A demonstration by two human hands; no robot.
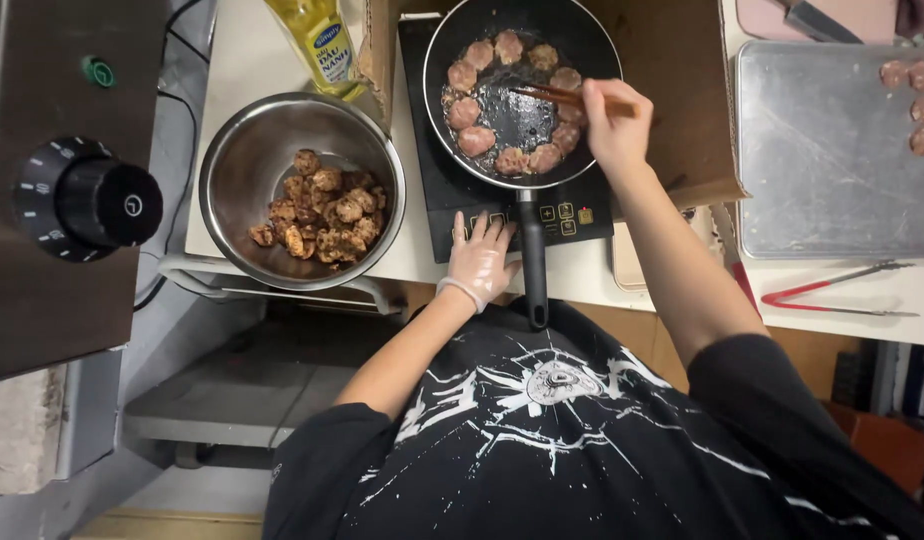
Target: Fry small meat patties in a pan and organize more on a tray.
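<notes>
A black frying pan (452, 40) sits on a black induction cooker (432, 175) with several pinkish meat patties (477, 140) ringed around its oily middle. My right hand (614, 120) holds wooden chopsticks (547, 95) whose tips reach over the patties at the pan's right side. My left hand (479, 262), in a thin clear glove, rests fingers spread on the cooker's front edge by the control panel, just left of the pan's black handle (532, 265).
A steel bowl (242, 150) of browned meat pieces stands left of the cooker, a bottle of yellow oil (317, 40) behind it. At right lie a metal tray (822, 160) with raw patties and red-handled tongs (832, 295). A machine with a black knob (92, 205) is far left.
</notes>
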